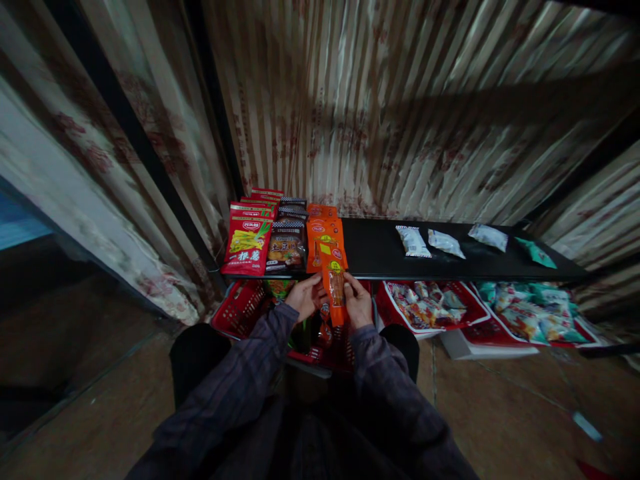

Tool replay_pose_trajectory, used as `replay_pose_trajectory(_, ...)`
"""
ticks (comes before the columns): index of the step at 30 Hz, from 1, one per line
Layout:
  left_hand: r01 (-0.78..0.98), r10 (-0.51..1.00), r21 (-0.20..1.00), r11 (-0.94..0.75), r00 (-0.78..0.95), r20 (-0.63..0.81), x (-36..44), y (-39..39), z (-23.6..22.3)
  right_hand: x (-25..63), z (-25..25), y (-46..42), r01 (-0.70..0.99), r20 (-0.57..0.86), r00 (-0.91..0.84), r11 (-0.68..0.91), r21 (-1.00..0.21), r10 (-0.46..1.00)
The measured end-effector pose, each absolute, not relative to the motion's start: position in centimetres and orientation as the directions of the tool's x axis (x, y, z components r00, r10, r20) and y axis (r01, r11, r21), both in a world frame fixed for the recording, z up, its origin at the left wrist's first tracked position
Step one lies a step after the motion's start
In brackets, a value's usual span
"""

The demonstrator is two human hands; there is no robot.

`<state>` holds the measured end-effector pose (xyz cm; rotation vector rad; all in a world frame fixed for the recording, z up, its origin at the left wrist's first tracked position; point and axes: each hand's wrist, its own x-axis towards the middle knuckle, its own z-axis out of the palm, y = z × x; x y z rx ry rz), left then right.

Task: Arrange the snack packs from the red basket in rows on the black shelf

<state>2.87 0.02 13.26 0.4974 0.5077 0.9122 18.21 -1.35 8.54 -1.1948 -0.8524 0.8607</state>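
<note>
My left hand (307,298) and my right hand (358,303) both grip a long orange snack packet (335,288), held upright just in front of the black shelf (380,250). The packet sits between my fingers, its top near the shelf's front edge. On the shelf's left end stand rows of red packets (249,243), dark brown packets (285,247) and orange packets (324,240). My hands hover above a red basket (240,308) with more orange packets in it.
Small white sachets (413,241) and a green one (536,253) lie on the shelf's right part. Below are red trays of wrapped sweets (430,305) and green-white packs (530,310). Striped curtains hang behind. My knees frame the basket on a brown floor.
</note>
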Motion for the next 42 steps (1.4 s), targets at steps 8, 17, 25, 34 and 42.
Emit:
replay_pose_trajectory(8, -0.604, 0.794, 0.604, 0.519, 0.602, -0.081, 3.6, -0.2, 13.1, 17.4, 11.7, -3.0, -0.209, 0.111, 0.344, 0.191, -0.959, 0.932)
replay_pose_trajectory(17, -0.592, 0.797, 0.626, 0.507, 0.599, -0.078, 4.0, -0.7, 13.6, 18.6, 11.5, -3.5, -0.304, 0.104, 0.205, 0.164, -0.938, 0.973)
replay_pose_trajectory(25, -0.579, 0.809, 0.655, 0.486, 0.581, -0.087, 4.2, -0.7, 13.3, 19.4, 11.4, -3.0, -0.525, -0.174, 0.253, -0.016, -0.851, 0.952)
replay_pose_trajectory(34, -0.536, 0.916, 0.778, 0.328, 0.381, -0.123, 4.1, -0.1, 11.4, 20.7, 10.4, -2.7, -0.541, -0.231, 0.197, -0.091, -0.836, 0.953)
replay_pose_trajectory(42, -0.212, 0.991, 0.968, 0.135, 0.042, -0.129, 4.8, 0.2, 9.7, 21.0, 9.9, -2.3, -0.579, -0.333, 0.153, -0.189, -0.793, 0.930)
